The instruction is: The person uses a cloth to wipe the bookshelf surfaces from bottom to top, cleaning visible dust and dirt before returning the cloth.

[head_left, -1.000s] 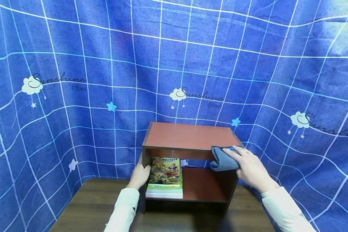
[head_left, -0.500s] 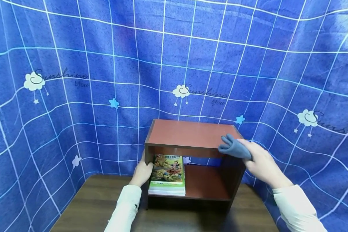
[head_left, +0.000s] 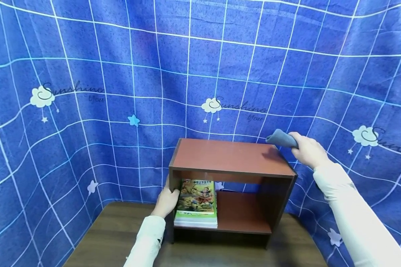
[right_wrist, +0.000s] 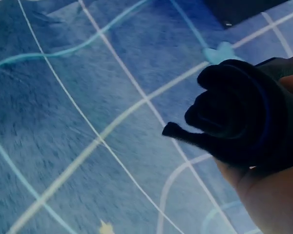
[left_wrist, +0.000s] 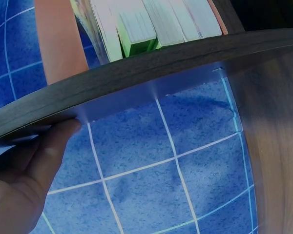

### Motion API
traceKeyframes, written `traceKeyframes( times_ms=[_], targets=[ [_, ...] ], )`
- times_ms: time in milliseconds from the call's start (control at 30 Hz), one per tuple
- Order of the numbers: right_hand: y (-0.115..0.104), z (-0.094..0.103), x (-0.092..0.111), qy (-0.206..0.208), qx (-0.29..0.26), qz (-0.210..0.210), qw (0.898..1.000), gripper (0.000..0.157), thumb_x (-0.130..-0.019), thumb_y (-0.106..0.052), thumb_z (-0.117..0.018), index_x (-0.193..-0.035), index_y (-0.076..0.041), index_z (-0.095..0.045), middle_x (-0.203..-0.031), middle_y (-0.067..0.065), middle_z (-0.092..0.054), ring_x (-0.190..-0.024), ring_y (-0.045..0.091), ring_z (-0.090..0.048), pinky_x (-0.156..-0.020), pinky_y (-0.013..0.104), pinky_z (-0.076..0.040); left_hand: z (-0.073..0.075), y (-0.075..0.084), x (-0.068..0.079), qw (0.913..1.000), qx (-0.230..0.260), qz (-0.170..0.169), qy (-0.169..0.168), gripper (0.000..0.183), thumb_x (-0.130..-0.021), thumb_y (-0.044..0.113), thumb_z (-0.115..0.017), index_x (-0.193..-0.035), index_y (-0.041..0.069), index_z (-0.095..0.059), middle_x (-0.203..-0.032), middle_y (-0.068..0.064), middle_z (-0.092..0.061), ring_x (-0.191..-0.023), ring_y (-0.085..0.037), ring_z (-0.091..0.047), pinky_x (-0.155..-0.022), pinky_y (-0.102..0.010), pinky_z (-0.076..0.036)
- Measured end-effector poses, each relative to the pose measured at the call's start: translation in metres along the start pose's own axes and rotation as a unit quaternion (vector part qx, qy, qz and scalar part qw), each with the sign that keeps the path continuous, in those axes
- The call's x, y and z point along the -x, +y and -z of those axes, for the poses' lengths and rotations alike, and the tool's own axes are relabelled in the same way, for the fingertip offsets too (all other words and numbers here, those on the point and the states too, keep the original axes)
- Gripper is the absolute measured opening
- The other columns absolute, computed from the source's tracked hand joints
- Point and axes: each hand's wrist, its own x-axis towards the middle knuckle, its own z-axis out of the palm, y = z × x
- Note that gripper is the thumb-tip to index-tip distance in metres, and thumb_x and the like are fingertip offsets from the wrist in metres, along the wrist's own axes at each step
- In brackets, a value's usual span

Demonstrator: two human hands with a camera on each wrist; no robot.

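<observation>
A small two-tier wooden shelf (head_left: 234,157) with a reddish top and dark sides stands on the table. My left hand (head_left: 167,202) grips its left side panel, thumb at the front edge; part of that hand shows beside the panel in the left wrist view. Above the back right corner of the top, my right hand (head_left: 309,150) holds a folded grey-blue cloth (head_left: 282,138). Seen from the right wrist, the cloth (right_wrist: 234,112) looks dark and rolled in layers, apart from the shelf. Several books (head_left: 197,202) sit at the left inside the shelf.
The brown wooden table (head_left: 120,230) extends on both sides of the shelf. Behind and around it hangs a blue curtain (head_left: 153,74) with white grid lines, clouds and stars, close to the shelf's back.
My right hand has lifted the cloth off the top's front right edge and carried it up, back and right. The left hand stays at the side panel.
</observation>
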Motion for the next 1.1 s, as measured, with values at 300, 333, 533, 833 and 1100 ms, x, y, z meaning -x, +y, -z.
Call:
traceKeyframes(
  times_ms=[300, 333, 533, 833, 1100],
  targets=[
    [0.025, -0.037, -0.021, -0.07, -0.011, -0.032, 0.997, 0.05, -0.084, -0.006, -0.063, -0.132, 0.0, -0.051, -0.109, 0.035, -0.063, -0.09, 0.054, -0.062, -0.079, 0.066, -0.045, -0.003, 0.0, 0.005, 0.9998, -0.019, -0.001, 0.012, 0.071, -0.098, 0.021, -0.048, -0.163, 0.021, -0.02, -0.143, -0.03, -0.05, -0.126, -0.052, -0.05, -0.1, -0.065, -0.039],
    [0.026, -0.039, -0.021, -0.071, -0.01, -0.034, 0.997, 0.05, -0.084, -0.006, -0.063, -0.133, 0.0, -0.051, -0.11, 0.035, -0.063, -0.093, 0.056, -0.062, -0.08, 0.066, -0.045, -0.003, 0.0, 0.005, 0.9998, -0.019, -0.002, 0.012, 0.07, -0.098, 0.02, -0.048, -0.163, 0.02, -0.02, -0.142, -0.03, -0.051, -0.127, -0.051, -0.05, -0.1, -0.064, -0.039],
    [0.034, -0.046, -0.021, -0.135, 0.002, -0.01, 0.991, 0.055, -0.084, 0.002, -0.058, -0.138, -0.005, -0.051, -0.12, 0.034, -0.061, -0.106, 0.056, -0.059, -0.086, 0.067, -0.045, -0.005, -0.001, 0.003, 0.9999, -0.007, 0.001, 0.016, 0.069, -0.098, 0.019, -0.049, -0.162, 0.019, -0.024, -0.143, -0.028, -0.051, -0.129, -0.048, -0.049, -0.103, -0.062, -0.039],
    [0.034, -0.038, -0.004, -0.134, 0.018, 0.056, 0.989, 0.071, -0.076, 0.009, -0.058, -0.146, -0.005, -0.049, -0.11, 0.03, -0.067, -0.083, 0.039, -0.065, -0.068, 0.056, -0.05, -0.001, 0.001, -0.001, 1.0, -0.001, -0.01, 0.001, 0.071, -0.098, 0.02, -0.049, -0.163, 0.021, -0.02, -0.149, -0.026, -0.046, -0.134, -0.047, -0.044, -0.106, -0.061, -0.035],
    [0.024, -0.032, 0.027, -0.105, 0.014, 0.083, 0.991, 0.063, -0.083, 0.006, -0.063, -0.143, -0.007, -0.05, -0.089, 0.018, -0.066, -0.074, 0.035, -0.063, -0.065, 0.056, -0.05, -0.001, -0.003, -0.001, 0.9999, -0.012, -0.003, 0.0, 0.071, -0.098, 0.021, -0.05, -0.163, 0.02, -0.02, -0.146, -0.028, -0.047, -0.132, -0.048, -0.046, -0.105, -0.062, -0.036]
  ],
)
